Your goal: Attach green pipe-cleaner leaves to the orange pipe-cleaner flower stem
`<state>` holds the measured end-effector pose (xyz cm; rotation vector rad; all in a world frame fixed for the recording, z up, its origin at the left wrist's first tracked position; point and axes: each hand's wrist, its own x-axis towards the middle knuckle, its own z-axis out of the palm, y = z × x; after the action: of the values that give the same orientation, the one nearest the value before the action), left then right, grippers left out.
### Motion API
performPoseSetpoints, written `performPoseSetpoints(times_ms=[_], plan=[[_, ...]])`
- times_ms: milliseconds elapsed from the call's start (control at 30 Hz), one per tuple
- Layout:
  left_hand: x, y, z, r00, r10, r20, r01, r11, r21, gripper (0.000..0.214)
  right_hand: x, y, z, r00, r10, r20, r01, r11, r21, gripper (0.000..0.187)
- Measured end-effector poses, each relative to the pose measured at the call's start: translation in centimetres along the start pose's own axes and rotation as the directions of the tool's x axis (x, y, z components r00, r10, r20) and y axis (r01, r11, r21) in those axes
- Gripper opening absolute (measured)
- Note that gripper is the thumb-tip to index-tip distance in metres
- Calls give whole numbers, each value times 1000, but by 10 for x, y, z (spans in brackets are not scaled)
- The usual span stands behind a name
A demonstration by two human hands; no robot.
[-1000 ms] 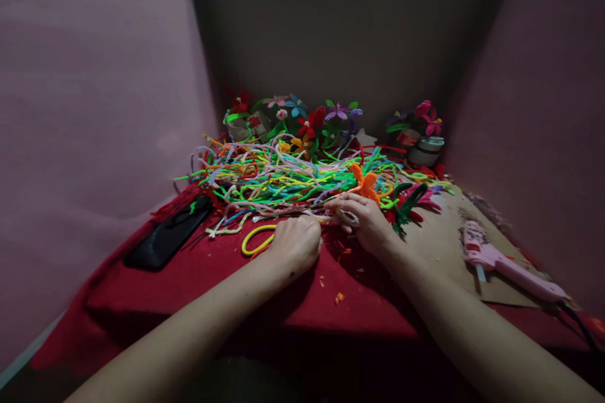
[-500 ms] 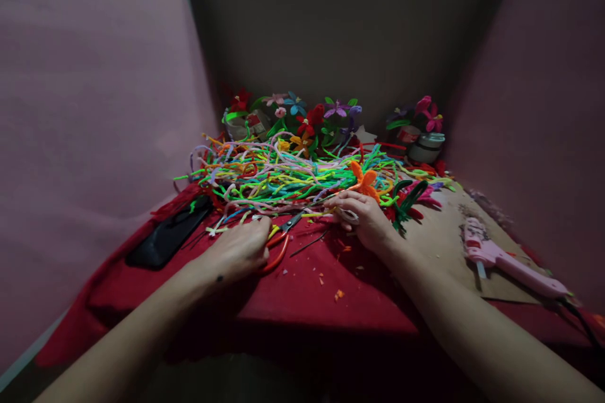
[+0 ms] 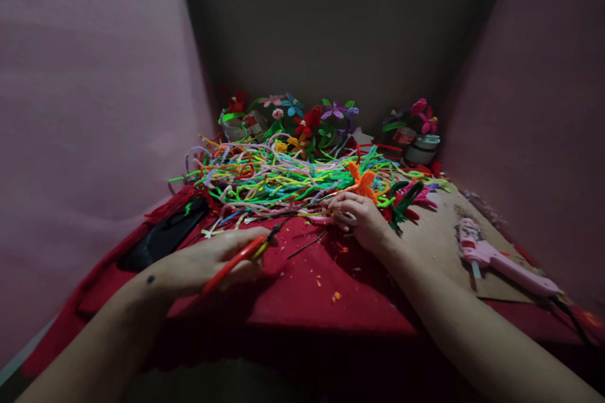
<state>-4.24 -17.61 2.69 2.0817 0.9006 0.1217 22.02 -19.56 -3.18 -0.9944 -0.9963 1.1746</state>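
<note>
My left hand is closed on a pair of scissors with orange-red and yellow handles, lifted a little above the red cloth, blades pointing toward the pile. My right hand rests at the near edge of a heap of coloured pipe cleaners, fingers curled on a pale piece I cannot make out. An orange pipe-cleaner flower sits just beyond its fingertips. A thin dark wire lies on the cloth between my hands.
A black flat object lies at the left. A pink glue gun rests on brown cardboard at the right. Finished pipe-cleaner flowers and small jars stand at the back. Pink walls close in on both sides.
My left hand picked up the scissors from the cloth near the pile and drew them back toward me and to the left. My right hand stayed in place.
</note>
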Motion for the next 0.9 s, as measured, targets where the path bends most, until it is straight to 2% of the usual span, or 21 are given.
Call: performPoseSetpoints(times_ms=[33,67,167,300,533,700,800,900], plan=[[5,6,1,994,69,86,-71,997,26,15,0,0,0,1000,3,-1,-3,1000,-6,4],[10,11,1,988,103,115,-108,994,34,12,0,-1,0,1000,2,2,-2,1000,-8,4],[27,18,2,979,110,170,-106,994,-27,9,0,-1,-1,1000,-7,18,7,1000,-1,5],[43,13,1,971,59,232,-43,997,-71,8,0,-1,1,1000,-3,8,2,1000,29,4],[54,15,4,961,92,259,-92,996,-10,8,1,-1,0,1000,-8,27,8,1000,18,4],[60,23,6,975,129,184,-157,976,151,9,1,0,-2,1000,2,17,-2,1000,6,3],[60,22,5,965,188,185,-226,950,214,10,2,0,-1,1000,-9,18,9,1000,5,4],[52,18,-2,966,153,210,-202,950,237,13,2,1,-1,1000,-9,18,9,999,31,3]])
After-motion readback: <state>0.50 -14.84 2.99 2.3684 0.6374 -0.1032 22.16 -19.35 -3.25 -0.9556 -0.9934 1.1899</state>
